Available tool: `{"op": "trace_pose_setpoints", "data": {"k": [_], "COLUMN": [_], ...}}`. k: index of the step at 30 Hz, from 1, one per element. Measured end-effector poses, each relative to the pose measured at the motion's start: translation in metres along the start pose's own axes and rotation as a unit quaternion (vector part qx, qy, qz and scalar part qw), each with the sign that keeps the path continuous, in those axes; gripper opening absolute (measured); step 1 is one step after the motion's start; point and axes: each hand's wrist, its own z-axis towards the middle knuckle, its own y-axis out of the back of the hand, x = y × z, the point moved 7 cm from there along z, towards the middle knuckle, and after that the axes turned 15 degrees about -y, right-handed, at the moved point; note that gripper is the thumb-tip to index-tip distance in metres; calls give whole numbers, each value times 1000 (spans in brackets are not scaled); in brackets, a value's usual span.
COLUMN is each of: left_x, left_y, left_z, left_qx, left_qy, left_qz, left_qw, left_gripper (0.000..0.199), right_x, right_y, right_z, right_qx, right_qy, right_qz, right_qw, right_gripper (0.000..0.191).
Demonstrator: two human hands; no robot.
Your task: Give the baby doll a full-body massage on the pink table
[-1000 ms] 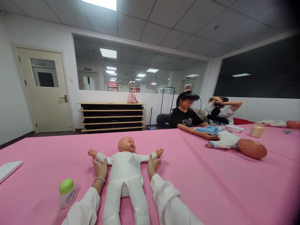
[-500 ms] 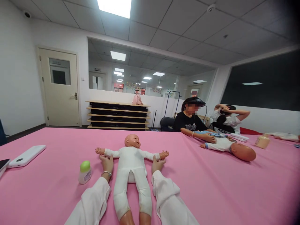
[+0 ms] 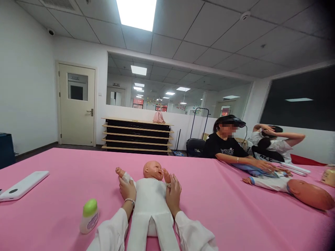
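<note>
A baby doll [image 3: 151, 195] with a white cloth body lies on its back on the pink table cover [image 3: 217, 216], its head away from me. My left hand [image 3: 127, 190] is wrapped round the doll's arm on the left, which is raised with its small hand showing above my fingers. On the other side, my right hand [image 3: 173, 193] grips the other doll arm, bent up near the doll's face. My fingers partly hide both arms. To the left of my left sleeve stands a small white bottle with a green cap [image 3: 89, 216].
A white flat device [image 3: 24, 186] lies at the left. Across the table on the right, a co-worker [image 3: 230, 146] in black handles another doll [image 3: 300, 191]. Behind sits another person [image 3: 277, 139] with raised arms. A beige bottle [image 3: 328, 177] stands at the right edge.
Both doll arms have gone from spread out sideways to raised and drawn inward, with my hands moving in along them. The view has shifted slightly.
</note>
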Motion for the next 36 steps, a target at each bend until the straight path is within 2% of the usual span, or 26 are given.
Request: {"op": "trace_pose_setpoints", "data": {"k": [2, 7, 10, 18, 24, 30, 36], "left_x": [-7, -41, -50, -56, -63, -61, -64], "left_y": [-7, -14, -13, -26, -26, -26, -24], "left_z": [0, -5, -9, -14, -16, -15, -16], "left_qx": [16, 59, 84, 189, 203, 219, 213], "left_qy": [-33, -237, -288, -326, -366, -351, -373], "left_qz": [36, 55, 45, 46, 47, 64, 66], "left_qw": [999, 968, 953, 925, 907, 908, 901], "left_gripper": [62, 51, 48, 57, 58, 60, 57], "right_x": [1, 12, 22, 28, 29, 28, 29], "right_y": [-6, -8, -6, -10, -12, -12, -11], "right_z": [-3, -10, -10, -8, -8, -6, -4], "right_qx": [19, 80, 98, 122, 153, 160, 175], "right_qy": [25, 90, 115, 138, 144, 122, 118], "right_qz": [-9, -11, -19, -16, -4, 21, 36], "right_qw": [999, 993, 988, 983, 978, 979, 977], "right_gripper": [54, 53, 53, 48, 47, 50, 50]}}
